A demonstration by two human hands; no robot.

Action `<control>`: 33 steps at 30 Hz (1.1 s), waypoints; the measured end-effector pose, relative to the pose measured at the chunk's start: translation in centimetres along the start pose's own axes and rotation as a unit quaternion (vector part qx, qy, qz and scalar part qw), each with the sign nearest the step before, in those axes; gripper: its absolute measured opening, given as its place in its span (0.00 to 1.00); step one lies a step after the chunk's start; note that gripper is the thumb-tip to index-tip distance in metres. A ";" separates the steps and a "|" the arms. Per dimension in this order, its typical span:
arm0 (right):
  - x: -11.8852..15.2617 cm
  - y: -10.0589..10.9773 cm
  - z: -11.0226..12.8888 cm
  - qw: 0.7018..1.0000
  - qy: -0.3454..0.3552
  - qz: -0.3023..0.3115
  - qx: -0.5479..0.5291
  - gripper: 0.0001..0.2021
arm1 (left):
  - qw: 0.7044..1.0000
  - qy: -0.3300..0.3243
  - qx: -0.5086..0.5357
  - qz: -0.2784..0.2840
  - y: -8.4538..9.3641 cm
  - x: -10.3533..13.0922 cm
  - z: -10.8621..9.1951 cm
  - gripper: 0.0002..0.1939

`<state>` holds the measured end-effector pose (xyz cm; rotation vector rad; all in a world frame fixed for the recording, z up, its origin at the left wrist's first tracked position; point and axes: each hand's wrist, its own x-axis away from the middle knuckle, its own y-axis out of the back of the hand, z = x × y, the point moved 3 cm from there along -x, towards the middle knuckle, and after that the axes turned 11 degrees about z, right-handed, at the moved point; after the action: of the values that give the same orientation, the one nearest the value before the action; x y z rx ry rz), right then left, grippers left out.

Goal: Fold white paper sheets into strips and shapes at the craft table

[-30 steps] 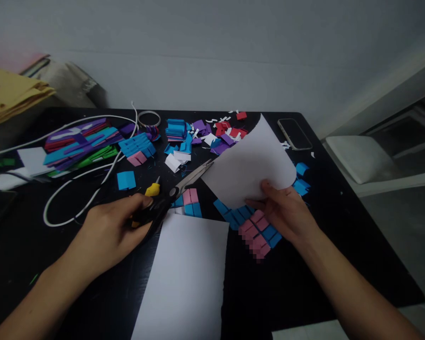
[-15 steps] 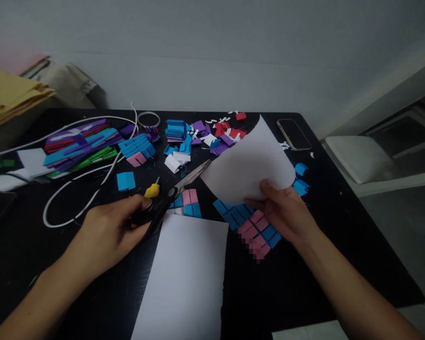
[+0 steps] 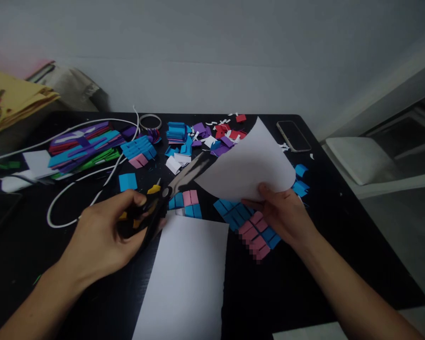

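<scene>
My left hand (image 3: 104, 236) grips black-handled scissors (image 3: 165, 192), thumb and fingers in the loops. The blades are a little apart and point up and right, their tips left of the paper's edge. My right hand (image 3: 285, 212) pinches a curved sheet of white paper (image 3: 255, 160) at its lower edge, thumb on top. Below, a second white sheet (image 3: 187, 274) lies flat on the black table, one long edge rough. Pink and blue folded paper pieces (image 3: 250, 231) lie partly hidden under the held sheet and right hand. A yellow-tipped tool (image 3: 154, 189) sits behind the scissors.
Stacks of coloured paper strips (image 3: 85, 146) and a white cable (image 3: 49, 212) spread over the left. Blue folded pieces (image 3: 177, 132), red scraps (image 3: 239, 135) and white snippets lie along the back. A phone (image 3: 293, 136) rests at the back right, near a white stool (image 3: 357, 158).
The scissors have drawn slightly left, away from the paper, and their blades have spread apart. My left hand has opened the handles wider. The right hand has barely moved.
</scene>
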<state>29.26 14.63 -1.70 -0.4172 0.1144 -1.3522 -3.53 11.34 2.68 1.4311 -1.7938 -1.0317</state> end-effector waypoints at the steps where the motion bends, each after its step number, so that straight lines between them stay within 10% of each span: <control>1: 0.0 0.0 -0.1 1.000 0.001 0.001 -0.002 0.30 | 1.000 -0.011 0.002 0.010 -0.1 0.0 -0.1 0.15; 33: 0.4 -0.3 -1.4 0.999 -0.017 0.022 -0.026 0.32 | 0.991 -0.132 -0.023 -0.024 -1.0 0.2 -0.7 0.07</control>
<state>28.58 13.88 -2.82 -0.4793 0.1304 -1.2996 -2.48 10.90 2.13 1.3665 -1.9133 -1.3309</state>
